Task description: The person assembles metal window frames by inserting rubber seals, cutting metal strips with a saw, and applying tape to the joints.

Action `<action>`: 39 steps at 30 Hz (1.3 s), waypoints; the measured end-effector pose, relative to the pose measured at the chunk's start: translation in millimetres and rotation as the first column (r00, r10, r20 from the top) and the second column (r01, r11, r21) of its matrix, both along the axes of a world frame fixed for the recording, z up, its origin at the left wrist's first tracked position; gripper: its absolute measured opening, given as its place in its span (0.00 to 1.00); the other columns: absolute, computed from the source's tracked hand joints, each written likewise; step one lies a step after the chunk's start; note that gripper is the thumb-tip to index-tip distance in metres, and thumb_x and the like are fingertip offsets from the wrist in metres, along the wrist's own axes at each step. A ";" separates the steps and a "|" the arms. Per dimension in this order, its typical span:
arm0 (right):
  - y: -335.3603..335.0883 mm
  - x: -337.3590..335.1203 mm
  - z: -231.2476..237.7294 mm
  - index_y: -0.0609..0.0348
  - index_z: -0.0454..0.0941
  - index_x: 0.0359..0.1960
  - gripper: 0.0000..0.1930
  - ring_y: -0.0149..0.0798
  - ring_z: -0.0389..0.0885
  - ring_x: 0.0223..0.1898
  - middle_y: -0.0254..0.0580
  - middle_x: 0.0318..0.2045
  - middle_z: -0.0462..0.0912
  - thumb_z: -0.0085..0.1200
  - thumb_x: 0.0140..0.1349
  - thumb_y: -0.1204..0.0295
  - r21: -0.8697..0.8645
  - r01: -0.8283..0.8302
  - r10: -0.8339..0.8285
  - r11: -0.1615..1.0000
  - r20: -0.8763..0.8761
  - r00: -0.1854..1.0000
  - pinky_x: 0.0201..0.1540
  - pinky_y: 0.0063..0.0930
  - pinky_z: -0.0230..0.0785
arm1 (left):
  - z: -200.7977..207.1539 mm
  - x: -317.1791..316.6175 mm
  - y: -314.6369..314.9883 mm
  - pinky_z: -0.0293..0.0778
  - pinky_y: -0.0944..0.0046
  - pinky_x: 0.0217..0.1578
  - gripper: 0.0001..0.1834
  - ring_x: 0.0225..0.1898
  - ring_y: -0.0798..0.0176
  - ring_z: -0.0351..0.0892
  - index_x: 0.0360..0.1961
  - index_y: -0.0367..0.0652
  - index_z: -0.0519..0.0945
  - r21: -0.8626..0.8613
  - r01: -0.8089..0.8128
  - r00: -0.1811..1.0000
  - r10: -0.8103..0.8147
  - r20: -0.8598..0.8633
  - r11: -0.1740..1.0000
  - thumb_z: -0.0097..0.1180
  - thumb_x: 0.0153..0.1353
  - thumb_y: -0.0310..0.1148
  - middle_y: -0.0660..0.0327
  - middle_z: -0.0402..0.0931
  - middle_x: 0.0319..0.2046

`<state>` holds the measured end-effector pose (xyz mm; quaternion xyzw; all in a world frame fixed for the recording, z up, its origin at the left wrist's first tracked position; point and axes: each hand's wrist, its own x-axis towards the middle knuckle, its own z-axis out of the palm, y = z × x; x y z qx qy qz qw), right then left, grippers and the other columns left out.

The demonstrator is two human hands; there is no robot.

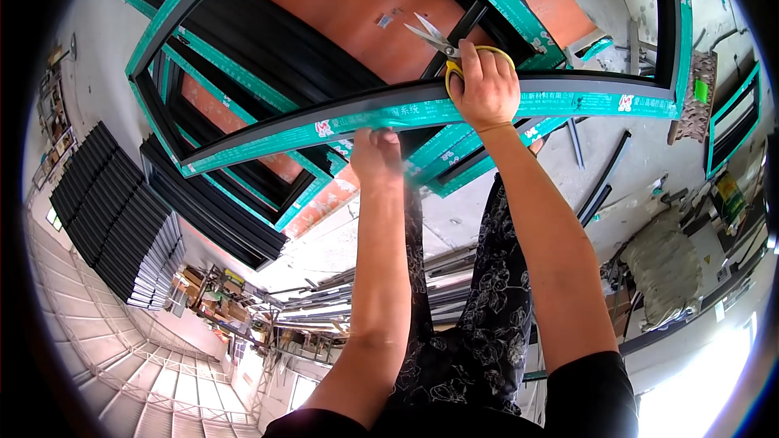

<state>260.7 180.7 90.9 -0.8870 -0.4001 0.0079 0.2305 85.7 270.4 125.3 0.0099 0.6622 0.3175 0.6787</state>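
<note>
My right hand (485,85) is closed around the yellow handles of a pair of scissors (438,40). The scissors' metal blades stand apart and point up and to the left, above the near rail of a large dark frame (568,83). Printed green film (276,142) covers the outer face of that rail. My left hand (376,154) is at the rail's lower edge, to the left of the right one, with its fingers curled together against the film. Whatever the left fingers pinch is hidden, and a greenish blur lies beside them.
Under the frame, more green-taped frames (243,81) lie on an orange-red board (333,28). Dark ribbed panels (114,215) are stacked at the left. Dark metal strips (604,174) lie on the floor at right, near a wrapped grey bundle (665,264).
</note>
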 end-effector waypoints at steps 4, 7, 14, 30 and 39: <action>1.3 -0.3 -1.6 0.56 0.73 0.51 0.25 0.44 0.77 0.35 0.40 0.34 0.78 0.61 0.49 0.65 0.016 0.004 -0.005 1.000 0.012 1.000 0.41 0.37 0.72 | 13.8 7.0 -1.5 0.67 0.72 0.23 0.14 0.23 0.71 0.67 0.18 0.45 0.69 0.027 -0.008 0.988 0.003 0.155 1.000 0.53 0.61 0.21 0.71 0.66 0.18; 0.5 -0.7 -2.2 0.55 0.73 0.51 0.25 0.44 0.77 0.36 0.40 0.34 0.78 0.61 0.48 0.65 0.006 0.008 -0.008 1.000 0.006 1.000 0.42 0.36 0.72 | 28.4 5.9 -2.2 0.64 0.72 0.22 0.13 0.22 0.73 0.66 0.20 0.45 0.71 0.022 -0.008 0.943 0.000 0.332 1.000 0.53 0.61 0.22 0.71 0.65 0.18; -1.8 -1.8 -2.4 0.54 0.74 0.50 0.25 0.45 0.78 0.37 0.40 0.35 0.78 0.61 0.48 0.65 0.025 0.013 -0.013 1.000 0.010 1.000 0.42 0.37 0.73 | 69.9 -9.9 -29.4 0.65 0.73 0.21 0.03 0.35 0.64 0.75 0.30 0.41 0.76 -0.155 -0.083 0.886 0.144 0.440 0.984 0.55 0.60 0.27 0.64 0.74 0.28; -149.4 -122.9 77.7 0.58 0.70 0.54 0.21 0.29 0.75 0.36 0.32 0.35 0.76 0.61 0.62 0.66 -0.099 0.344 -0.034 0.934 -0.981 -0.191 0.44 0.24 0.70 | 43.1 -30.5 1.4 0.74 0.64 0.37 0.10 0.38 0.62 0.73 0.47 0.40 0.78 -0.155 0.189 0.890 -0.103 0.445 0.970 0.56 0.66 0.30 0.59 0.75 0.39; -65.1 -99.0 34.0 0.58 0.78 0.47 0.22 0.24 0.70 0.21 0.30 0.23 0.74 0.63 0.60 0.55 -0.160 0.456 0.006 0.875 -0.940 -0.342 0.23 0.17 0.63 | 40.2 -38.7 4.3 0.72 0.64 0.36 0.09 0.37 0.62 0.73 0.45 0.39 0.78 -0.137 0.184 0.903 -0.112 0.416 0.973 0.54 0.67 0.31 0.60 0.76 0.39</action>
